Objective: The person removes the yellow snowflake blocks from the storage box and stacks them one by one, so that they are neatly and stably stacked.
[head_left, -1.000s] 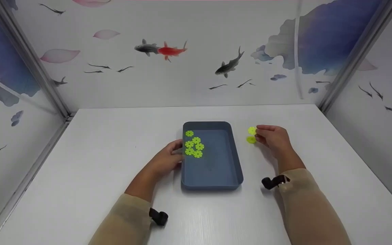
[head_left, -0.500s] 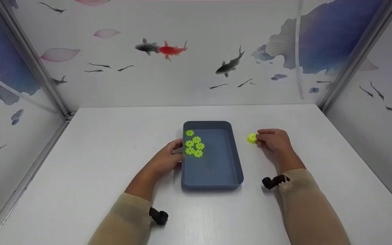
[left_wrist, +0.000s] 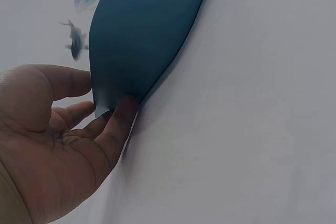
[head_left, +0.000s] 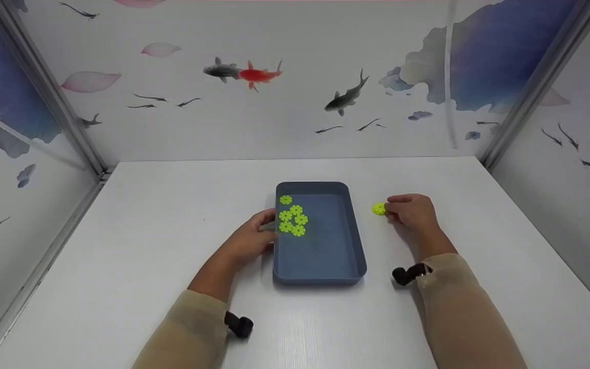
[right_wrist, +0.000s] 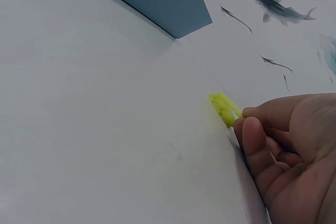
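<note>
A shallow blue-grey tray [head_left: 320, 256] sits mid-table, with several notched yellow-green plastic discs [head_left: 298, 230] lying flat along its left side. My left hand [head_left: 251, 238] holds the tray by its left outer wall. In the left wrist view, fingertips [left_wrist: 126, 107] lie against that wall. Right of the tray, my right hand [head_left: 413, 212] pinches a yellow-green notched disc [right_wrist: 234, 106] between thumb and finger. Another thicker-looking yellow-green part [right_wrist: 222, 109] lies against it in the right wrist view; whether the two are joined, I cannot tell.
A white table [head_left: 172, 215] spreads around the tray. Printed panels with fish [head_left: 346, 97] close in the back and sides. Both sleeves carry a black wrist camera [head_left: 238, 325] near the cuff.
The pinched disc came down onto the other yellow-green disc, so the two that were apart now overlap. My right hand lowered slightly; my left hand and the tray stayed put.
</note>
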`<state>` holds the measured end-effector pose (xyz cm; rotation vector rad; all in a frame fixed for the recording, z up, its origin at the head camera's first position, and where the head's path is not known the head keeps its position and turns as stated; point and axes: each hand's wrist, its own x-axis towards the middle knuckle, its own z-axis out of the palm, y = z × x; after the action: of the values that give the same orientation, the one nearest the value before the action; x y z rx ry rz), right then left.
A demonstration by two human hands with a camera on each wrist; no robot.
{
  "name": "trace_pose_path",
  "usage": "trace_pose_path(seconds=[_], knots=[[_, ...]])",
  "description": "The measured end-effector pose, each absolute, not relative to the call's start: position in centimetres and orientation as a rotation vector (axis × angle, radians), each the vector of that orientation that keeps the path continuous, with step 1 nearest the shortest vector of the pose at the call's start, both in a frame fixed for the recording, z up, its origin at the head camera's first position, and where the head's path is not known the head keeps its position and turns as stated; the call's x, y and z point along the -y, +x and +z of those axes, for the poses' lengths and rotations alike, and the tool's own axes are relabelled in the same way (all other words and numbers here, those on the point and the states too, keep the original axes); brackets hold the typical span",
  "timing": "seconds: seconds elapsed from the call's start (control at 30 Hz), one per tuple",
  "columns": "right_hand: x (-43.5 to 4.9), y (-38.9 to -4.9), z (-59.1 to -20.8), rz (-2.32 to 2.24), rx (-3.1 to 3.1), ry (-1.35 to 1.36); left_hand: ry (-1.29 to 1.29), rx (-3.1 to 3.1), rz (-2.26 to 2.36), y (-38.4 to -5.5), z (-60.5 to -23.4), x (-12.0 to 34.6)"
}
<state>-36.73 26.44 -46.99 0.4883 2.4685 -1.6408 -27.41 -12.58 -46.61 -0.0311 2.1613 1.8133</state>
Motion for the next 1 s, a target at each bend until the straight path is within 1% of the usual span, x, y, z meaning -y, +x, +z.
trace_pose_path(seconds=[0.43, 0.73, 1.0], knots=[[-26.38, -36.63, -46.81, -1.615, -2.474, 0.503, -0.040, -2.165, 1.802, -27.67, -46.94, 12.62], [-26.72, -36.90, -46.99, -1.722, -2.395, 0.524, -0.051, -2.173, 1.789, -27.64, -46.83, 12.56], [-25.79, -36.78, -46.17, -1.782, -2.423, 0.439, -0.051, -2.197, 1.766, -27.70, -46.79, 12.60]])
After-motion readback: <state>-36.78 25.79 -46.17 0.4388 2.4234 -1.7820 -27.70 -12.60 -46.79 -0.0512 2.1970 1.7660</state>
